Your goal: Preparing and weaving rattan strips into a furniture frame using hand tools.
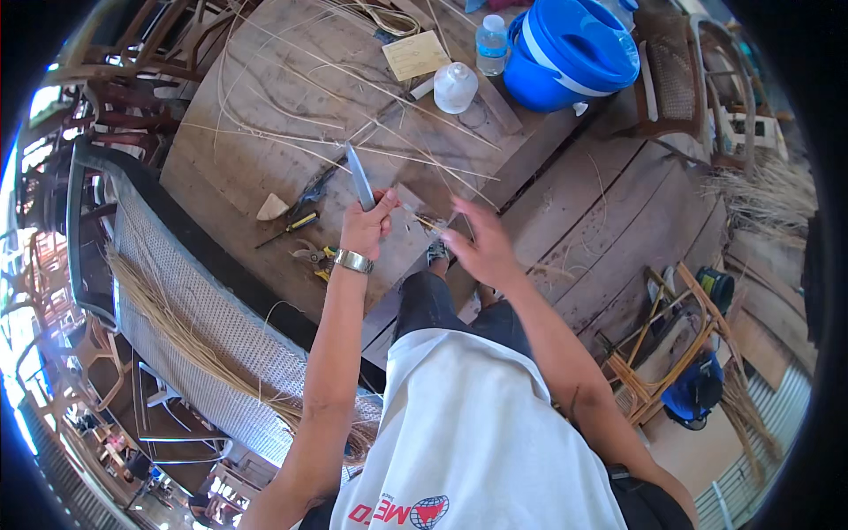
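My left hand (371,225), with a metal watch on the wrist, is closed round a knife (359,177). Its grey blade sticks up past the fingers toward the far side, and the grip is hidden in the hand. To the right, my right hand (484,246) is raised with thumb and fingers apart, smeared by motion. A thin, tan, blurred sliver (426,219) shows between the hands; whether anything holds it is unclear. Below them is a worn wooden tabletop (256,190). Long pale cane strips (397,155) lie across its far half.
Left of my hands lie a screwdriver (296,226), pliers (314,256) and a pale block (272,208). A blue bucket (552,93), water bottle (491,44) and clear plastic container (456,88) stand far right. A woven cane seat (199,291) bearing fibre strands borders the left side.
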The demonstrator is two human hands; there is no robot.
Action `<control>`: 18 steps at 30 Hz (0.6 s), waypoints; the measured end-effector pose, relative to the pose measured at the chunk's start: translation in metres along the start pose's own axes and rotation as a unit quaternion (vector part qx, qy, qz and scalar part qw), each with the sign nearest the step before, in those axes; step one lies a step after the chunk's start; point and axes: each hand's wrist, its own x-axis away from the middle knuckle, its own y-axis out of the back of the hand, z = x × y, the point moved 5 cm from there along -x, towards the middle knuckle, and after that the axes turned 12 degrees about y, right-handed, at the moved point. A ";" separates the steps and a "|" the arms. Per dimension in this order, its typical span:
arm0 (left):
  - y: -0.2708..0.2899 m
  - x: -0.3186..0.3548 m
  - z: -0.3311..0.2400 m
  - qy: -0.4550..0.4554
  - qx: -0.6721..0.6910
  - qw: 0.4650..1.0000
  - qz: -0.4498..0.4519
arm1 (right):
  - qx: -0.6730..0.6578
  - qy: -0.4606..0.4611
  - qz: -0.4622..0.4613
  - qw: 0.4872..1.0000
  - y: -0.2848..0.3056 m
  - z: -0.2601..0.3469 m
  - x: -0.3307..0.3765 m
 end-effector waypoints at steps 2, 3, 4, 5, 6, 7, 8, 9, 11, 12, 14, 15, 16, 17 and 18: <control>-0.002 -0.004 -0.001 0.014 0.004 1.000 0.022 | -0.016 0.038 -0.031 0.999 -0.041 0.007 -0.026; -0.002 -0.007 -0.002 0.022 0.011 0.999 0.042 | -0.090 -0.069 0.000 0.994 -0.060 -0.001 -0.033; 0.004 -0.012 -0.003 0.023 0.013 0.999 0.040 | -0.165 -0.173 0.034 0.970 -0.074 -0.007 -0.035; 0.010 -0.019 -0.005 0.001 0.003 1.000 0.025 | -0.092 -0.153 0.023 0.984 -0.070 -0.001 -0.037; 0.016 -0.025 -0.008 -0.021 -0.007 1.000 0.010 | -0.090 -0.155 0.026 0.984 -0.070 -0.001 -0.034; 0.021 -0.032 -0.008 -0.017 -0.003 1.000 0.012 | -0.041 -0.167 0.055 0.984 -0.066 -0.006 -0.028; 0.026 -0.038 -0.009 -0.016 -0.007 1.000 0.008 | 0.007 -0.176 0.085 0.981 -0.063 -0.010 -0.022; 0.031 -0.042 -0.009 -0.014 -0.011 1.000 0.004 | 0.010 -0.178 0.089 0.980 -0.062 -0.011 -0.015; 0.035 -0.050 -0.007 -0.008 -0.009 1.000 0.006 | 0.025 -0.188 0.079 0.979 -0.056 -0.013 -0.003; 0.037 -0.054 -0.005 -0.004 -0.012 1.000 0.007 | 0.029 -0.188 0.083 0.978 -0.056 -0.016 -0.002; 0.039 -0.061 -0.001 0.005 -0.036 0.999 0.010 | 0.034 -0.146 0.073 0.986 -0.055 -0.013 -0.003; 0.041 -0.064 0.001 0.012 -0.064 0.998 0.011 | 0.036 -0.147 0.075 0.986 -0.056 -0.013 -0.002; 0.040 -0.064 0.001 0.015 -0.064 0.998 0.014 | 0.046 -0.133 0.075 0.987 -0.056 -0.011 -0.003; 0.042 -0.062 0.001 0.016 -0.048 0.999 0.000 | 0.056 -0.119 0.076 0.988 -0.055 -0.009 -0.005; 0.043 -0.061 0.001 0.017 -0.033 0.999 -0.014 | 0.058 -0.122 0.075 0.988 -0.056 -0.009 -0.008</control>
